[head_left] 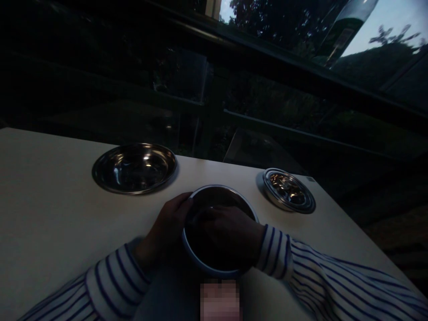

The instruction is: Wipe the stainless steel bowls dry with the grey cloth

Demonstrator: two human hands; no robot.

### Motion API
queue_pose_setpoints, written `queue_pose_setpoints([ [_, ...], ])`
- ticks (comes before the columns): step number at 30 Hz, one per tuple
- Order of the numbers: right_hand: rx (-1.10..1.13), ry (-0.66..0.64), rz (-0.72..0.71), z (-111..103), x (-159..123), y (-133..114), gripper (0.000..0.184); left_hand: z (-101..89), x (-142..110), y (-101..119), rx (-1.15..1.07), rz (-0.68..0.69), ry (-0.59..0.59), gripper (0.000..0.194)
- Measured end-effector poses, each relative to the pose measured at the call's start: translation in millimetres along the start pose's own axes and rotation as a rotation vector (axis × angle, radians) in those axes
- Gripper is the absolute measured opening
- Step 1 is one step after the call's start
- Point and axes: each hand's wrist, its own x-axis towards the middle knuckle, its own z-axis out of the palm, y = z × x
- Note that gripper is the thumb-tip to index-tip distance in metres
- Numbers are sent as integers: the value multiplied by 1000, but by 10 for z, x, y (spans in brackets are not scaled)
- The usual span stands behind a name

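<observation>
A deep bowl (pixel 219 270) with a pale rim and bluish outer wall stands close to me, tilted a little, its inside very dark. My left hand (pixel 172 225) grips its left side, thumb near the rim and fingers around the outer wall. Down inside the bowl is my right hand (pixel 227 227), the wrist crossing the right rim. Its fingers look curled downward, but shadow hides the tips and whatever they hold or touch. What the bowl contains cannot be made out.
On the white table (pixel 60 209), a wide shiny metal dish (pixel 133 189) lies at the back left. A smaller metal bowl (pixel 289 191) sits at the back right, tilted in view. Beyond the far edge are dark window frames and a bottle (pixel 344 33) with a green label.
</observation>
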Motion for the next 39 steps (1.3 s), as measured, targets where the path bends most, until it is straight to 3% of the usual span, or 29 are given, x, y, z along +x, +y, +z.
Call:
queue_pose_setpoints([
  [4,38,-78,-138,-47,-73,-76,17,6,-4,0,-42,12,-57,32],
  [9,-85,29,41,-5,75,10,20,-16,13,-12,5,7,-29,32],
  [16,-118,44,207,6,66,229,23,4,7,-5,1,0,-26,37],
  [24,-25,21,-40,37,181,17,20,-18,39,-19,18,-5,-24,37],
  [32,-236,-15,78,-94,15,279,22,4,1,3,46,-5,20,36],
  [39,-209,-55,-15,-71,99,265,22,15,11,-1,43,-1,27,36],
])
